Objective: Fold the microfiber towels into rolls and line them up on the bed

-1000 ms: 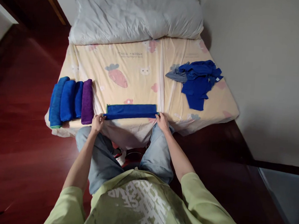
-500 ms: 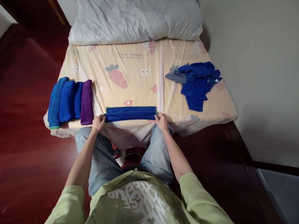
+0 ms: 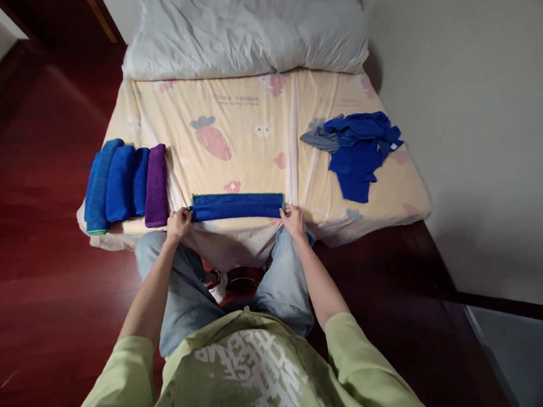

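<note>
A blue towel (image 3: 236, 207) with green edging lies folded into a long narrow strip along the bed's near edge. My left hand (image 3: 179, 224) pinches its left end, and my right hand (image 3: 293, 221) pinches the right end. Both hands are closed, with the towel stretched flat between them. Left of my left hand, a purple rolled towel (image 3: 159, 186) lies beside several blue rolled towels (image 3: 120, 183) in a row.
The bed (image 3: 240, 126) has a yellow patterned sheet. At its right side lies a loose heap of blue and grey cloths (image 3: 357, 154). A white quilt (image 3: 247, 29) is bunched across the far end. A wall (image 3: 482, 151) stands at the right.
Both hands keep their hold at the towel's ends, and the towel stays in place. Only the view has shifted very slightly.
</note>
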Action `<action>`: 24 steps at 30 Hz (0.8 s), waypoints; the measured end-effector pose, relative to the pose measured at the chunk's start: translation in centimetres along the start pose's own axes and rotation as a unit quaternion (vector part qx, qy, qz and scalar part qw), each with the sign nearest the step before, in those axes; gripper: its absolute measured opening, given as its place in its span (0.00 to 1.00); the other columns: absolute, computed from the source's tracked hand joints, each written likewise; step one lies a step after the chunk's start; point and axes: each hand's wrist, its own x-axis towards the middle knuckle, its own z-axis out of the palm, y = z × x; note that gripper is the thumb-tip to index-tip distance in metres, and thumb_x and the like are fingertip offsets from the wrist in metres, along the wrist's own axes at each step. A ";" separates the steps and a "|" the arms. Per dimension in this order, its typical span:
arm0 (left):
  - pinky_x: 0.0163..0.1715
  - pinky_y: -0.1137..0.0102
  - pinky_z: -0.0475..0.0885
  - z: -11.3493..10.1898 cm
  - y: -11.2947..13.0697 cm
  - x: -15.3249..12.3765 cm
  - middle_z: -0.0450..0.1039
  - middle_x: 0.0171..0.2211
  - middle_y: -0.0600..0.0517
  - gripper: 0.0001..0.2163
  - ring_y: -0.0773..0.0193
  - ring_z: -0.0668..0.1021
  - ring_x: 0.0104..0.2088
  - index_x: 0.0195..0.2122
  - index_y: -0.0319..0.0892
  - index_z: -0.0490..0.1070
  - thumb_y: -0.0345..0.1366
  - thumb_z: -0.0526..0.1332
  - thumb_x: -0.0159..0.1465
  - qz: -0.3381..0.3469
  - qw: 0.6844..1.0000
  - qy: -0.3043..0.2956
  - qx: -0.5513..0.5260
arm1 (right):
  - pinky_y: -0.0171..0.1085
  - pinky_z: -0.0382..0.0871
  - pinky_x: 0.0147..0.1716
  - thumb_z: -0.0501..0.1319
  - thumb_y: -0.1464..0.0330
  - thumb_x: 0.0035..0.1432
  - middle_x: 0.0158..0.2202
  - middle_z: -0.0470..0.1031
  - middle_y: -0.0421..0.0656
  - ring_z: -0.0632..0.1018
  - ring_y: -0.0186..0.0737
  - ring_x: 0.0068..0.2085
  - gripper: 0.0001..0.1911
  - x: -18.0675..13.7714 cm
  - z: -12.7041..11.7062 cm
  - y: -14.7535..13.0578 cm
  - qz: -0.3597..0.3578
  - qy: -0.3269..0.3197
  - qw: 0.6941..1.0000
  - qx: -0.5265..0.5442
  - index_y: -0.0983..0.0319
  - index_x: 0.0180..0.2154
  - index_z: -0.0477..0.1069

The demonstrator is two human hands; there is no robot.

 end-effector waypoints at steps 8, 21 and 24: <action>0.46 0.61 0.73 0.0 0.1 0.0 0.81 0.36 0.43 0.15 0.48 0.79 0.44 0.45 0.42 0.76 0.45 0.55 0.67 0.000 1.000 -0.002 -0.006 | 0.43 0.76 0.46 0.62 0.60 0.63 0.42 0.83 0.48 0.83 0.48 0.43 0.13 -0.1 -0.2 -0.2 -0.003 -0.004 1.000 -0.002 0.58 0.44 0.79; 0.62 0.55 0.65 -1.1 1.9 -1.9 0.69 0.62 0.41 0.20 0.48 0.69 0.63 0.61 0.41 0.68 0.38 0.51 0.70 0.166 0.985 0.034 0.021 | 0.53 0.60 0.66 0.55 0.73 0.64 0.65 0.69 0.46 0.68 0.50 0.65 0.27 -1.0 -1.1 -1.2 -0.217 -0.018 0.972 -0.086 0.58 0.63 0.70; 0.66 0.54 0.63 -0.9 2.0 -2.2 0.65 0.66 0.43 0.23 0.50 0.65 0.68 0.65 0.42 0.66 0.39 0.52 0.69 0.261 0.964 -0.049 0.003 | 0.53 0.60 0.67 0.56 0.75 0.61 0.67 0.68 0.43 0.66 0.49 0.67 0.28 -1.2 -1.0 -1.1 -0.255 -0.078 0.959 -0.096 0.57 0.61 0.72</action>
